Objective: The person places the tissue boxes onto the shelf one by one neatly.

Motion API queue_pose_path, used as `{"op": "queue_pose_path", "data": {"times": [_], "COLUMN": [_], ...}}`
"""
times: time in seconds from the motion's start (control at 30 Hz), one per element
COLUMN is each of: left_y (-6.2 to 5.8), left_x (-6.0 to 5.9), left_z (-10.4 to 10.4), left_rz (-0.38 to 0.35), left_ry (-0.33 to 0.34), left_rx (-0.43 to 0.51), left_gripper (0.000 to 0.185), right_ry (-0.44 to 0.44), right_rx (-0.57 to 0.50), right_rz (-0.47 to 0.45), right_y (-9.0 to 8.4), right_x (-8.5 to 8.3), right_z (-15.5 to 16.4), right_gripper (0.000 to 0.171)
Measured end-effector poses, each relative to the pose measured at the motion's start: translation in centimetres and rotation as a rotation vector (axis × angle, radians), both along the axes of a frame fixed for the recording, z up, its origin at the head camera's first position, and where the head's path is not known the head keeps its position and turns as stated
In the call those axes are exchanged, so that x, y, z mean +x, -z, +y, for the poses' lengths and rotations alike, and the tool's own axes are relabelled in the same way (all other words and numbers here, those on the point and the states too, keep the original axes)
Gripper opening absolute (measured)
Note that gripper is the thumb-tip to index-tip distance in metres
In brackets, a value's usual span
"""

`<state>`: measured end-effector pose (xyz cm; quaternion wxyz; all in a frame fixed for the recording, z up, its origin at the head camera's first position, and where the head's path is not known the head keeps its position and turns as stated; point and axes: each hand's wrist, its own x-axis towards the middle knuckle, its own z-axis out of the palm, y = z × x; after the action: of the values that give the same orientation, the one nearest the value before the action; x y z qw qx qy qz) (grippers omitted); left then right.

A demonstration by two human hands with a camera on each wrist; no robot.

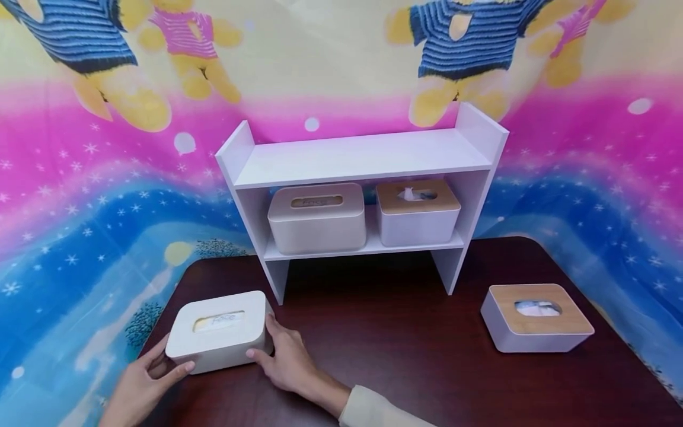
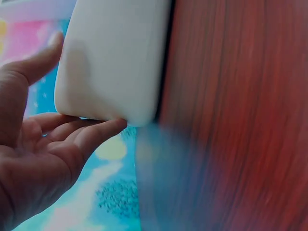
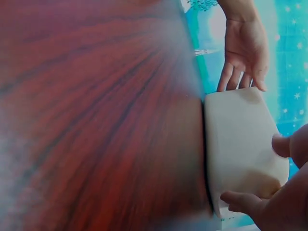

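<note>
Both my hands, left hand (image 1: 141, 385) & right hand (image 1: 288, 359), fingers spread, press white tissue box (image 1: 219, 329) ends, lower left; prob light, stiff, smooth-sided.

A tissue box (image 1: 219, 331) sat front-left on the table (image 1: 395, 332), another (image 1: 536, 317) right; two boxes (image 1: 317, 216) (image 1: 417, 212) stood side by side in the shelf unit (image 1: 363, 157) behind.
</note>
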<state>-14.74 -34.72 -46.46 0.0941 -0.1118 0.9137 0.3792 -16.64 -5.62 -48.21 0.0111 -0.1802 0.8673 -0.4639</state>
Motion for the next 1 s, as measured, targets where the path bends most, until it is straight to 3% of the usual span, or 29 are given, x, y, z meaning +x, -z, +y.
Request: {"op": "queue_pose_path", "data": {"times": [0.2,0.43,0.67,0.77,0.9,1.0], "left_y": [-0.1,-0.9,-1.9,-2.1,-2.0,-1.8], "left_x": [1.2,2.2,2.7,2.9,3.1,3.2], "left_z": [2.1,4.2,6.8,7.9,8.9,9.5], "left_rz": [0.054,0.107,0.196,0.257,0.277,0.309], "left_ry": [0.005,-0.031,-0.062,-0.063,-0.069,-0.062], "left_rx": [0.011,-0.018,0.012,0.031,0.031,0.035], "left_gripper": [0.089,0.081,0.079,0.076,0.073,0.071], "right_ry": [0.074,0.076,0.069,0.099,0.124,0.121], "right_rx": [0.003,0.01,-0.185,-0.164,-0.153,-0.197], "right_rz": [0.097,0.195,0.124,0.152,0.18,0.146], "right_y": [0.0,-0.4,-1.6,-2.2,-2.7,-2.9], "right_x": [0.7,1.7,2.3,2.6,3.0,3.4], "right_z": [1.6,4.2,6.8,7.9,9.0,9.6], "right_gripper": [0.069,0.07,0.07,0.07,0.07,0.071]}}
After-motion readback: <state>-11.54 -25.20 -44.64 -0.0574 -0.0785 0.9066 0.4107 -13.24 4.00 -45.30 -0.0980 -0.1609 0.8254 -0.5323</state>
